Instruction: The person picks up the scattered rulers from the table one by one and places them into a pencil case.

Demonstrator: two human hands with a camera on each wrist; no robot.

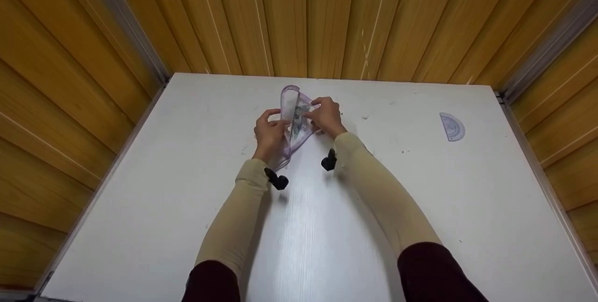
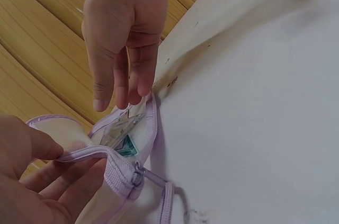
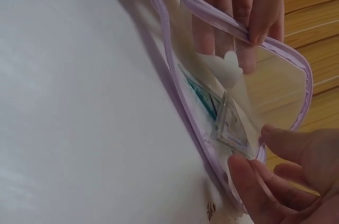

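Both sleeves reach from the near edge; my left hand (image 1: 268, 133) pinches the zipper edge of a clear purple-trimmed pencil pouch (image 1: 294, 119), mid-tabletop (image 1: 187, 190) toward the far edge. My right hand (image 1: 327, 116) has fingers at its mouth, gripping the other side. Wide bare room lies either side. A protractor (image 1: 452, 126) lies far right. Only the right wrist view shows a set square (image 3: 231, 126) inside.

Your pouch (image 1: 295, 119) looks like sheer, see-through mesh cloth edged with matt lilac fabric tape. The protractor (image 1: 452, 126) is clear, glossy plastic. You work on a smooth white table (image 1: 187, 161) backed by grained wood panelling (image 1: 327, 17).
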